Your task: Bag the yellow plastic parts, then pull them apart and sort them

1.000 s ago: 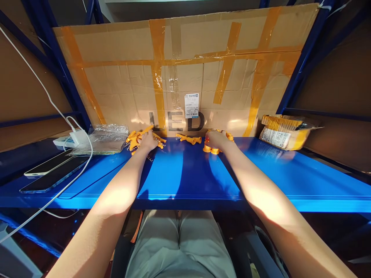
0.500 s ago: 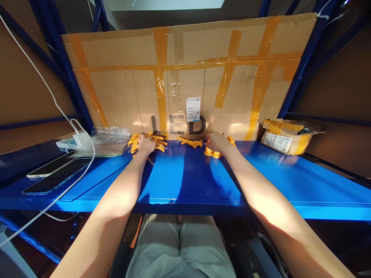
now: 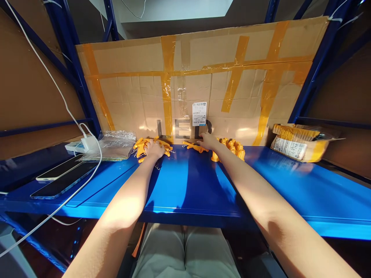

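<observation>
My left hand (image 3: 154,148) rests on a heap of small orange plastic parts (image 3: 142,146) at the back of the blue shelf (image 3: 185,185); its fingers curl down into the heap, and I cannot see whether they grip one. My right hand (image 3: 208,141) reaches to a few loose orange pieces (image 3: 192,146) lying near the shelf's back middle, fingers stretched toward them. To its right stands a cluster of upright orange parts (image 3: 232,148), uncovered by the hand.
A taped cardboard sheet (image 3: 197,85) marked LED backs the shelf. At left lie a clear plastic bag (image 3: 111,144), a white charger with cable (image 3: 87,143) and two phones (image 3: 62,175). A yellow packet (image 3: 298,142) sits at right.
My right hand left the upright orange cluster and shifted left to the loose pieces in the middle. The left hand stayed on its heap. The camera tilted up a little.
</observation>
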Motion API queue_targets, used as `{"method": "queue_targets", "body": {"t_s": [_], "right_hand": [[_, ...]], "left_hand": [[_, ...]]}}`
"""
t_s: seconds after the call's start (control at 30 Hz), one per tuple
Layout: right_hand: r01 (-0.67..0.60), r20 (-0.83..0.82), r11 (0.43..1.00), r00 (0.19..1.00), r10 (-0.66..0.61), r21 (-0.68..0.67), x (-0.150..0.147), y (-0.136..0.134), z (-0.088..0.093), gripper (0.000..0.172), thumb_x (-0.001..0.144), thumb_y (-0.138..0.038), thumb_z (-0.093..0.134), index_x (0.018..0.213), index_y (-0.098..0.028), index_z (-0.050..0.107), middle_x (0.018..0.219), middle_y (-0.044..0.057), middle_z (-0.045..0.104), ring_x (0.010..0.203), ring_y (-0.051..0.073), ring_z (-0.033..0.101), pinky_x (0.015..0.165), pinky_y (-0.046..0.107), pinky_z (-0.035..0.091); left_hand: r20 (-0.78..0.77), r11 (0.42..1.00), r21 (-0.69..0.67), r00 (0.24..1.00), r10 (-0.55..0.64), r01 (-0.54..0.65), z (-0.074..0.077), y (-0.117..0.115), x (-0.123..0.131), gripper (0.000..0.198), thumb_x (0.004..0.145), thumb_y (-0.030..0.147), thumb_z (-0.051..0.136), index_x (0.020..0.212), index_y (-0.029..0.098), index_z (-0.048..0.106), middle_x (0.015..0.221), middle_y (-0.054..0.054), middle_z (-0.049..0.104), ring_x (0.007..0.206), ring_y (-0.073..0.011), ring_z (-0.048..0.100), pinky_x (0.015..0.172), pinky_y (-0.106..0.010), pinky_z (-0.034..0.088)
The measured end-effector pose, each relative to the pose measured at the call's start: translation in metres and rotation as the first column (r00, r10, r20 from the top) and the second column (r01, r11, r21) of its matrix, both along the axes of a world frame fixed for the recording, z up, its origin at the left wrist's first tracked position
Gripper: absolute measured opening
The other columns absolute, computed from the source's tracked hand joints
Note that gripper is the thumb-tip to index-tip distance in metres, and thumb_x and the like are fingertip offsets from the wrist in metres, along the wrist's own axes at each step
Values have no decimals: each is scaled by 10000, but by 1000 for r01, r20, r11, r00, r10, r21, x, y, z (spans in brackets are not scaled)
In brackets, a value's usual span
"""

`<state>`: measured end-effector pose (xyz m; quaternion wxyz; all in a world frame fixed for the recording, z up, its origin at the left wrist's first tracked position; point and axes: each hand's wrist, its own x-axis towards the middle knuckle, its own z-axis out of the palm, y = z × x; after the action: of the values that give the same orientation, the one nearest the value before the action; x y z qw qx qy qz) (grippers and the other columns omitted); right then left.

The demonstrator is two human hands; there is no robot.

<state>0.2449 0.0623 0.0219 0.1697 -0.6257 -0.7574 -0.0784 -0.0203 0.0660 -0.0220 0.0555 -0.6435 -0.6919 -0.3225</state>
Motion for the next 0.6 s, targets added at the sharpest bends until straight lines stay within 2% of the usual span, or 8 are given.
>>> {"method": "queue_targets", "body": {"t_s": [0.1,0.2,0.4,0.5,0.6], "right_hand": [[50,67,982,997,-39,-179,-13,6,-8,449,943,-427,519,1297,-162,592,1392,158,576,1247,311,565,962,385,470],[115,121,950,989,-83,-289,-22,5,-16,432,933,-418,536,1300,-195,591,1399,143,576,1283,322,540,1001,437,450],[120,101,963,990,-99,-240,-27,-3,-22,442,931,-287,506,1353,-153,515,1422,183,541,1307,315,514,1029,456,419],[100,75,967,994,-85,-233,-27,-7,-19,475,939,-300,494,1379,-122,467,1416,211,541,1291,322,530,1039,472,403],[64,99,974,994,-43,-218,-26,-14,-16,446,960,-338,467,1347,-117,482,1393,215,560,1270,328,547,1051,491,377]], "left_hand": [[-24,999,-23,999,23,-24,1,-3,3,365,844,312,519,1124,164,701,1335,-224,575,1251,-451,506,1012,-662,373],[-49,999,-31,998,42,-43,6,-10,8,332,851,289,533,1113,185,709,1350,-188,570,1265,-409,499,1060,-616,369],[-101,1000,-12,995,-18,17,13,-20,18,381,856,263,534,1208,200,667,1405,-162,520,1346,-388,418,1131,-615,297],[-146,995,28,986,-86,91,14,-21,23,414,867,239,502,1259,205,631,1470,-136,463,1374,-352,398,1160,-564,289],[-193,981,58,967,-168,183,14,-21,29,434,878,233,492,1297,197,598,1474,-128,462,1369,-320,417,1166,-499,314]]}}
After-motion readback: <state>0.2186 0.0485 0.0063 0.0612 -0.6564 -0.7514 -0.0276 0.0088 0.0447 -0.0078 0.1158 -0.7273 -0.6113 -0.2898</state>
